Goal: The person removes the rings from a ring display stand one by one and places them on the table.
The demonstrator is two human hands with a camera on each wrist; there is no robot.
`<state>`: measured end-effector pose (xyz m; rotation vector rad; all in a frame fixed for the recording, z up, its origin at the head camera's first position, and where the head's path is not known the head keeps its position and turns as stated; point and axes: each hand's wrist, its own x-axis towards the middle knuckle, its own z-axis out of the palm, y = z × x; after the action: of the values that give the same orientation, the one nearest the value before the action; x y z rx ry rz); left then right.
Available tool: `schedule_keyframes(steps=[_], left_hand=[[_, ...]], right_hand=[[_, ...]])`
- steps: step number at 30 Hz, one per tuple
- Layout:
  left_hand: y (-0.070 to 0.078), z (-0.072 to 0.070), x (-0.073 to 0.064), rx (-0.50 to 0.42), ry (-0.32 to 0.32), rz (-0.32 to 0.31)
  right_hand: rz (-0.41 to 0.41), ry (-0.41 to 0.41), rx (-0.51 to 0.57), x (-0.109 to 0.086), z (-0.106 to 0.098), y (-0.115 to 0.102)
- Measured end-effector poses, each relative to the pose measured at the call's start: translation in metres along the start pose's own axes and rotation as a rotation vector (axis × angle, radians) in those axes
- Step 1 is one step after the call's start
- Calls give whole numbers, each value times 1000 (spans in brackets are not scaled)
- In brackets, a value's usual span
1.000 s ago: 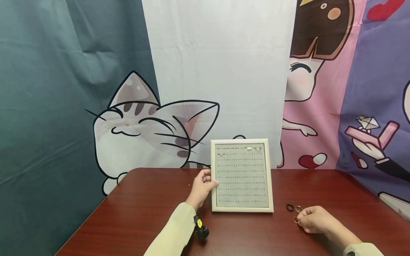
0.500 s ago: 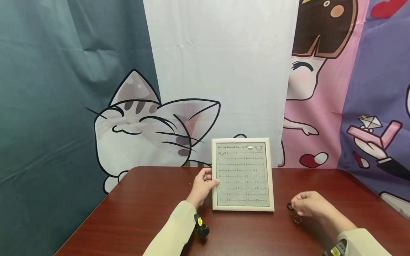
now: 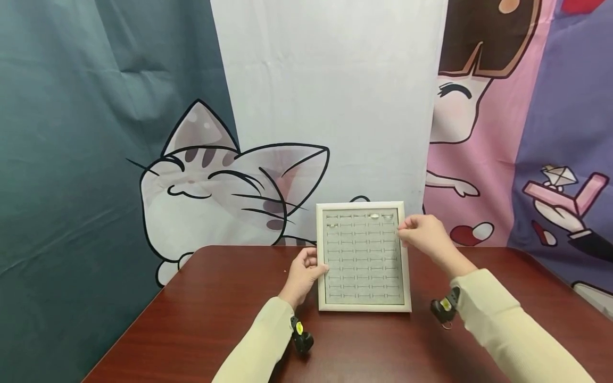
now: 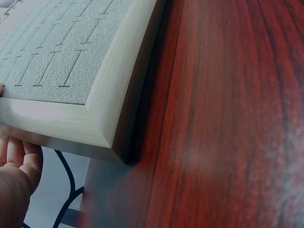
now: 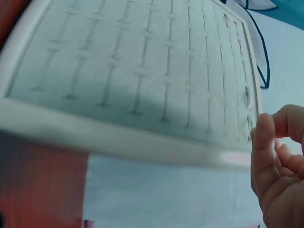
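Note:
A cream-framed ring display board (image 3: 364, 266) with grey slotted padding stands tilted back on the table. My left hand (image 3: 300, 277) grips its left edge, thumb on the front and fingers behind. A wide pale ring (image 3: 374, 216) and a thinner silver ring (image 3: 387, 216) sit in the top row's right slots. One gold ring (image 3: 332, 226) is in the second row's leftmost slot. At the board's upper right edge is my right hand (image 3: 426, 234), thumb and forefinger pinched together. The ring between those fingertips is almost wholly hidden. In the right wrist view this hand (image 5: 280, 161) overlaps the frame's corner.
A loose ring (image 3: 447, 325) lies on the dark red wooden table (image 3: 201, 319), partly covered by the right wrist camera (image 3: 442, 308). A printed cloth backdrop (image 3: 335, 106) hangs behind the table's far edge.
My right hand has lifted from the loose rings at the right and moved up and left to the board's upper right edge. A gold ring left the table with it. My left hand keeps its grip.

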<state>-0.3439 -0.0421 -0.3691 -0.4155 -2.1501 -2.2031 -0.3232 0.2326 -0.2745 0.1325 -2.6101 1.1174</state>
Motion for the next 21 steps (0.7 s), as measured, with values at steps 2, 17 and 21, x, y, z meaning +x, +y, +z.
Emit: schedule_keyframes(steps=[2,17,21], left_hand=[[0,-1,1,-1,0,-1],[-2,-1,5,-1,-12,-4],[-13,-3,11,-19,-5,-6]], right_hand=[[-23,28,-52,8,4,-10],[-74,127,-98,37,23,-41],[-87,137,-118,39,26,-40]])
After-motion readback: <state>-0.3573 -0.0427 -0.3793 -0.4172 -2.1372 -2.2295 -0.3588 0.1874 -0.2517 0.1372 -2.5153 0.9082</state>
